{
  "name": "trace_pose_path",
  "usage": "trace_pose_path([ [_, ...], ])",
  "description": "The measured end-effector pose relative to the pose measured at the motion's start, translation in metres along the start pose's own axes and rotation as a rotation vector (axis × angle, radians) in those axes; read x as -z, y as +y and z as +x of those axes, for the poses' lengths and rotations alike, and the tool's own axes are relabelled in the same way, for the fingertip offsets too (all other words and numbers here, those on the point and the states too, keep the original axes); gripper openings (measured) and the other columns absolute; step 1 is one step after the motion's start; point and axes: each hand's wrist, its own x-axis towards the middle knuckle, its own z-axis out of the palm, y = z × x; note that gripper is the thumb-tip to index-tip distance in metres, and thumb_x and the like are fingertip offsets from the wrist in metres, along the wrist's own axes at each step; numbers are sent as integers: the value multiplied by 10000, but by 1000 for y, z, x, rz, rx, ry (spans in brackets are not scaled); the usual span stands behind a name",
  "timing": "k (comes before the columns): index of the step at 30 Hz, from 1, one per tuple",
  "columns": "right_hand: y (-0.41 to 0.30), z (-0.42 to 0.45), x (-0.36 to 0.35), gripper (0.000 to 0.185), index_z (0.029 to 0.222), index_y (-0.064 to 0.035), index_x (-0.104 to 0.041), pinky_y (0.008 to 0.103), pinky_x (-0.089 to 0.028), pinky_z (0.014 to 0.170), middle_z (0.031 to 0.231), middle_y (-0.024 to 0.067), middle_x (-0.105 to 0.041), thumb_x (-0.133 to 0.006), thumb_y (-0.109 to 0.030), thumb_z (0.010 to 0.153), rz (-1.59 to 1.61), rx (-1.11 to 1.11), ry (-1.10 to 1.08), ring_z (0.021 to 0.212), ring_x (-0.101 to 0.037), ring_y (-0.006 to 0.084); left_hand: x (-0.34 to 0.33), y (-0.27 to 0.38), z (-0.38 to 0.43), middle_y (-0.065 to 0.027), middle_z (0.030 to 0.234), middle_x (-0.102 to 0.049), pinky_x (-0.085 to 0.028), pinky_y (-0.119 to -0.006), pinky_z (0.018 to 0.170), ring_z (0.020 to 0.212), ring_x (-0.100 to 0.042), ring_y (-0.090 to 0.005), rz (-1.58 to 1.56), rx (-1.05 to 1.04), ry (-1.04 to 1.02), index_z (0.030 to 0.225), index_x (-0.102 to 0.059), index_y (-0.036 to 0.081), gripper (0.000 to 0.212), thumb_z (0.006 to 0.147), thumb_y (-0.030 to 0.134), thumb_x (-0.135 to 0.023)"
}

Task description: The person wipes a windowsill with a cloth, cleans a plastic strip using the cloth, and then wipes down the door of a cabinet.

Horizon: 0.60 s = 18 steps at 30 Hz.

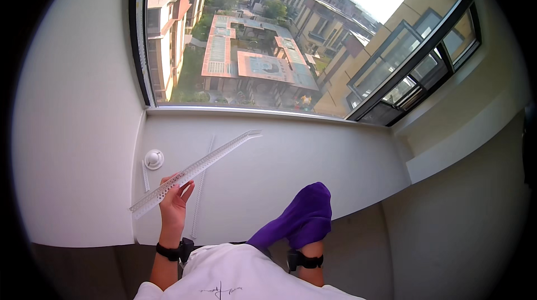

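Observation:
My left hand [173, 195] grips a long white perforated corner bead [201, 166] near its lower end. The bead slants up and to the right above the white windowsill [335, 153], its far end towards the window. Over my right hand, above the sill's front edge, lies a purple cloth [310, 212]; it covers the fingers, and a tail of it trails down to the left. Only my right wrist [313, 249] shows below it. Another thin perforated strip [198, 203] lies on the sill, partly behind the held bead.
A white round fitting [154, 159] and a short perforated strip [145, 176] are at the sill's left end. Behind the sill stands a dark-framed window [251, 109], with an open section [402, 94] at the right. White walls [79, 132] flank it.

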Motion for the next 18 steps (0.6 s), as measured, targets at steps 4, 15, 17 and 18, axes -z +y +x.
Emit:
trace_pose_path([
  [4, -2, 8, -24, 499, 1336, 27, -513, 362, -415, 1107, 1344, 142, -604, -625, -108, 869, -166, 79, -193, 1234, -572, 244, -23, -15, -13, -171, 1241, -625, -551, -361, 1039, 1169, -659, -294, -3, 174, -151, 1220, -550, -14, 239, 988, 26, -505],
  [15, 5, 68, -100, 553, 1356, 103, -525, 462, -573, 878, 1182, 219, -687, -386, -307, 1012, 1317, -544, -482, 1008, -674, 335, 4, -34, -44, -207, 1433, -534, -506, -418, 1066, 1318, -554, -294, 229, 458, -369, 1503, -409, 5, 549, 1039, 242, -581],
  [17, -12, 75, -104, 480, 1087, -16, -641, 460, -593, 717, 971, 205, -721, -321, -372, 1045, 1249, -846, -244, 805, -687, 376, 26, -39, -47, -198, 1474, -502, -478, -423, 1079, 1330, -537, -298, 488, 570, -393, 1541, -355, 28, 622, 1036, 314, -578],
  [18, -4, 76, -105, 428, 1034, -64, -614, 449, -592, 704, 920, 176, -714, -340, -391, 1052, 1226, -722, -160, 775, -685, 348, 40, -43, -49, -190, 1514, -470, -451, -427, 1091, 1342, -520, -301, 727, 677, -417, 1580, -300, 52, 697, 1034, 387, -575],
])
